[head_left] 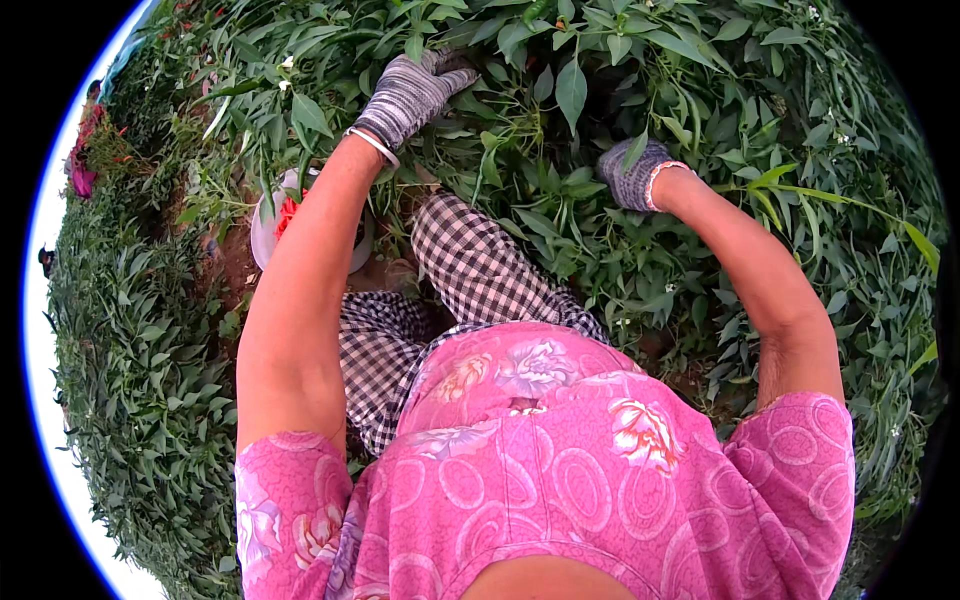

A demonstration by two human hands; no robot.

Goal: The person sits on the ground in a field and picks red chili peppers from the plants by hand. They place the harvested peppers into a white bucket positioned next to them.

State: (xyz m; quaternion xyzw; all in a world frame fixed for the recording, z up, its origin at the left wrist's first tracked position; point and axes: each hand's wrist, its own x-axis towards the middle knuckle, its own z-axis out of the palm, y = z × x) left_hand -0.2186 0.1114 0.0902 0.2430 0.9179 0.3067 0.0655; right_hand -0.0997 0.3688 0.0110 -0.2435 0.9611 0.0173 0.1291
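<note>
My left hand (412, 98), in a grey and white striped knit glove, reaches into the leaves of a pepper plant (570, 95). Its visible fingers are stretched out and somewhat apart, with the tips among the leaves. I see nothing held in it. Farther right, my right hand (632, 178) wears a darker grey knit glove and is pushed into the same foliage. Leaves cover its fingers, so their grip is hidden. A long green chili pepper (537, 12) hangs at the top, and another green pepper (267, 203) hangs left of my left forearm.
A pale bucket (263, 238) with something red (287, 214) in or on it stands on the soil, partly behind my left forearm. My checkered trouser leg (480, 255) rests against the plants. More pepper rows (140, 400) stretch along the left.
</note>
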